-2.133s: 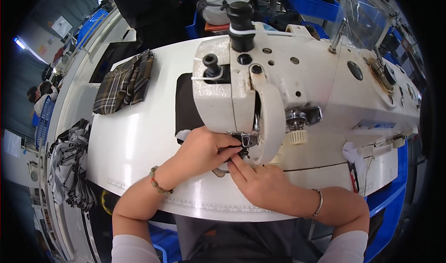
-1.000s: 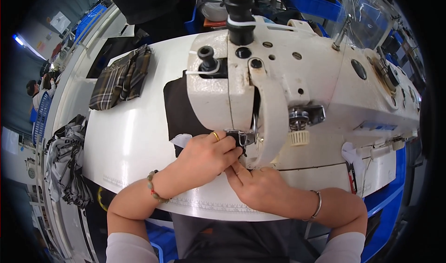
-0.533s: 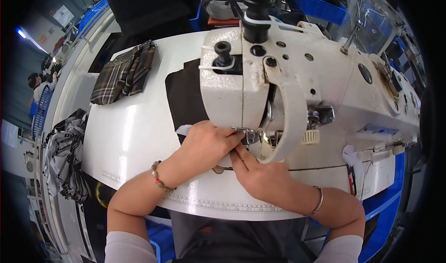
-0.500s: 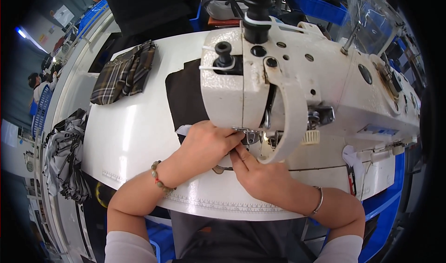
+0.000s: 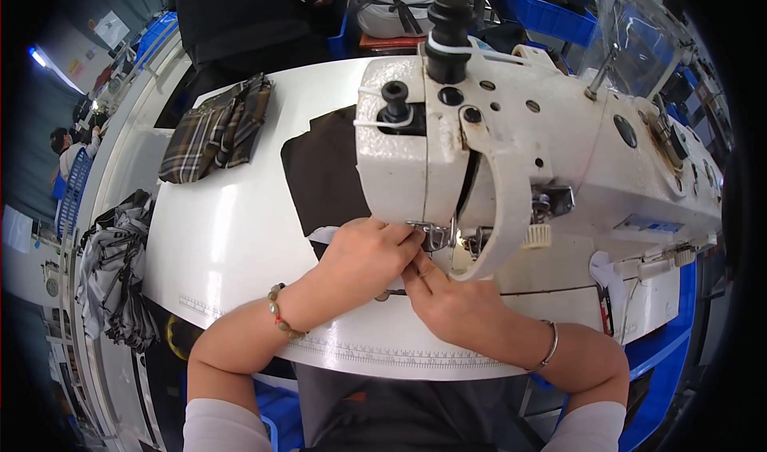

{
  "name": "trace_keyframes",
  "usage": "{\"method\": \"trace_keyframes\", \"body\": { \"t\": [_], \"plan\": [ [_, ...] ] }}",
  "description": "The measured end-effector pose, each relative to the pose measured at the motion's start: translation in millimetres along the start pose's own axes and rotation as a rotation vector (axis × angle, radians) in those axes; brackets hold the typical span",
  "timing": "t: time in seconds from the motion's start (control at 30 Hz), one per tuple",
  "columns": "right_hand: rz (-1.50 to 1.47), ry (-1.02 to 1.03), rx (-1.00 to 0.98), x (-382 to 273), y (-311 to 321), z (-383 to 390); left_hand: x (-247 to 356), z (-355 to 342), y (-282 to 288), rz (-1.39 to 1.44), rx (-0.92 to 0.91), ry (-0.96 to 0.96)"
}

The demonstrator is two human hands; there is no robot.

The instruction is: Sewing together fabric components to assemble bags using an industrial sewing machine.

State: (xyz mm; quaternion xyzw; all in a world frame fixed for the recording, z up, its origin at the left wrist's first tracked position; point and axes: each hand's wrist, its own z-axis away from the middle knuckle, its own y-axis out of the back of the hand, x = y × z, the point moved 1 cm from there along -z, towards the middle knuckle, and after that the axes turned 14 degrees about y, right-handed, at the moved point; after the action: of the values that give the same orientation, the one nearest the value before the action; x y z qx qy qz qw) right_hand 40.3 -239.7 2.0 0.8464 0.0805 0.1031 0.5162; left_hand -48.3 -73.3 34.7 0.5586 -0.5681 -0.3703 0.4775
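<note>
A white sewing machine [image 5: 559,140] stands over the table, its presser foot [image 5: 435,236] low beside my fingertips. Dark brown fabric [image 5: 319,168] lies under the machine head and runs on beneath my hands, with a small white edge showing near my wrist. My left hand [image 5: 359,252] is closed, its fingers pinched on the fabric just left of the foot. Against it, my right hand [image 5: 447,296] is also closed, thumb and fingers pressing the fabric's near edge in front of the foot. The fingertips and the fabric between them are mostly hidden.
Folded plaid cloth [image 5: 216,128] sits at the far left of the white table [image 5: 216,236]. Bunched grey-and-white fabric [image 5: 120,268] hangs off the left side. A printed ruler strip [image 5: 383,354] follows the front edge. Another person in black [image 5: 240,21] is beyond the table.
Both hands keep their pinch by the presser foot and have barely shifted. The view has tilted slightly, so the machine head appears a little lower and further right.
</note>
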Motion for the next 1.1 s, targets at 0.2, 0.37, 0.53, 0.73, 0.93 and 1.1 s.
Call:
{"method": "trace_keyframes", "body": {
  "t": [0.2,0.37,0.53,0.73,0.93,1.1],
  "plan": [
    [0.046,0.009,0.009,1.7,4.6,-2.2,0.3,-1.4,9.8,0.045,-0.024,0.071],
    [-0.004,-0.004,-0.011,3.1,16.0,-5.4,-10.6,5.7,16.8,0.185,-0.015,0.115],
    [0.018,0.092,-0.064,-3.4,25.2,-2.5,5.6,8.6,13.4,0.141,-0.045,0.053],
    [0.017,0.093,-0.065,-3.6,26.9,1.6,14.6,11.4,4.4,0.228,-0.041,0.119],
    [0.041,0.082,-0.07,-3.9,27.6,-0.8,13.5,11.8,4.4,0.218,-0.075,0.129],
    [0.033,0.174,-0.022,-7.1,25.3,3.1,14.2,14.5,13.2,0.24,-0.091,0.145]
  ]
}}
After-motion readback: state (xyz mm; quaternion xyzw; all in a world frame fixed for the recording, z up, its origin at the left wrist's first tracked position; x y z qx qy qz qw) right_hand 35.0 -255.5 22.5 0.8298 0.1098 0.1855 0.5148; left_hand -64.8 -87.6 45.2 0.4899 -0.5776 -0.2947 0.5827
